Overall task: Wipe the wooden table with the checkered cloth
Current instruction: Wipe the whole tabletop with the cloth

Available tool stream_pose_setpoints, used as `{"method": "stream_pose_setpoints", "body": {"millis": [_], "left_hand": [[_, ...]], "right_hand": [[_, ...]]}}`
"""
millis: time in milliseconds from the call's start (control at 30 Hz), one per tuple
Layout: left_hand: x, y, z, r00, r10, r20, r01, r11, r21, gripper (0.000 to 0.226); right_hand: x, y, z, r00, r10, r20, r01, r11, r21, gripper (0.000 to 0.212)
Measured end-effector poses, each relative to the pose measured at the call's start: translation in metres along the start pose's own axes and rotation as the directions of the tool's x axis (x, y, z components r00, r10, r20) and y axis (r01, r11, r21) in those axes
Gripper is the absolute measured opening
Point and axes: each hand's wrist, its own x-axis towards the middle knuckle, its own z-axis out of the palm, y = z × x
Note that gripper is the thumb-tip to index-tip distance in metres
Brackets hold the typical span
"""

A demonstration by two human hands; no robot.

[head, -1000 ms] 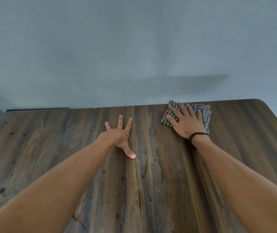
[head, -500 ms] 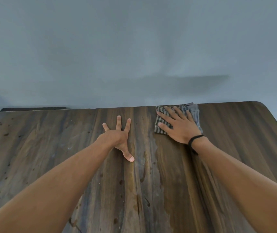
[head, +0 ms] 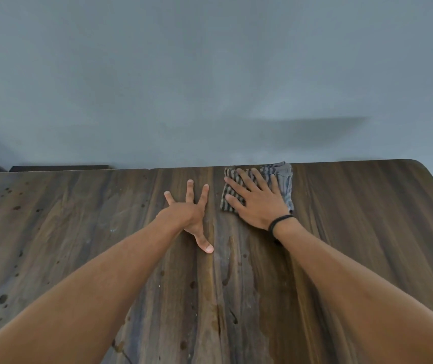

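Wooden table (head: 354, 232) bears checkered cloth (head: 283, 179), lengthwise along far edge.

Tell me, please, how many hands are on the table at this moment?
2. The left hand rests splayed on the bare wooden table near its middle; the right hand presses the checkered cloth flat at the far edge. None seem hidden.

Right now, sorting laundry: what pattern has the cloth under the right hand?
The folded fabric cloth shows grey-and-dark checked stripes; head view.
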Motion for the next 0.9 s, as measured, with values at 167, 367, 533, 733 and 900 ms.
{"method": "stream_pose_setpoints", "body": {"millis": [167, 367, 533, 733, 900], "left_hand": [[0.001, -0.003, -0.002, 1.000, -0.011, 0.023, 0.013, 0.999, -0.049, 0.162], [0.002, -0.003, 0.000, 1.000, -0.006, 0.018, 0.007, 0.999, -0.051, 0.162], [0.004, -0.003, 0.000, 1.000, -0.002, 0.018, 0.003, 0.999, -0.036, 0.163], [0.005, -0.003, 0.000, 1.000, -0.005, 0.018, 0.006, 0.999, -0.053, 0.163], [0.007, -0.004, 0.002, 1.000, 0.003, 0.013, -0.003, 0.999, -0.050, 0.164]], "right_hand": [[0.013, 0.001, -0.011, 0.985, 0.173, -0.010, -0.172, 0.983, 0.065, 0.062], [0.018, 0.018, -0.014, 0.999, 0.023, 0.031, -0.023, 1.000, 0.010, 0.061], [0.014, -0.007, -0.002, 0.999, 0.048, 0.006, -0.048, 0.999, 0.018, 0.060], [0.006, -0.001, -0.007, 0.988, 0.155, -0.009, -0.154, 0.986, 0.056, 0.060], [-0.010, 0.023, -0.008, 0.998, -0.063, 0.030, 0.064, 0.998, -0.022, 0.059]]}}
